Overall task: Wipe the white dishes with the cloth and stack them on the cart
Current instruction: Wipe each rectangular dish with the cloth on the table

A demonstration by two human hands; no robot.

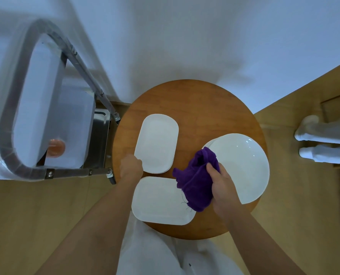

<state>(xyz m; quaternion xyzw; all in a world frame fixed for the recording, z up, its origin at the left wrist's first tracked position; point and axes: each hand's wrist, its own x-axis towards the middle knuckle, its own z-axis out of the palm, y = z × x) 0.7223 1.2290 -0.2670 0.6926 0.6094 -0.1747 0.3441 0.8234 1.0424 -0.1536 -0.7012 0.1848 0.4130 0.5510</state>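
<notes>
— What are your hands doing?

— My right hand (223,187) is squeezing a purple cloth (197,180). My fingers are curling round it and bunching it up. The cloth is hanging over the gap between the dishes, and its bottom corner is lying on the near dish (161,201).

— And the other one?

— My left hand (131,167) is reaching to the far dish (157,142). It is touching the near left edge of that dish. My fingers are tucking under there, so I cannot tell if they are gripping it or only pushing it.

— Where are the dishes sitting?

— They are all sitting on a round wooden table (197,104). The far dish and the near dish are white with rounded corners. The far one looks like a small stack, as I am seeing more rims under it. The near one is lying close to my tummy. On my right a round white plate (242,165) is lying, with another rim peeking out under it. It is sticking out a bit over the table's edge.

— Where is the cart?

— The cart (52,172) is standing on my left, just beside the table. It is shiny metal with a big curved handle.

— Is anyone else there?

— Two feet in white socks (312,133) are showing on the floor, far on my right.
</notes>
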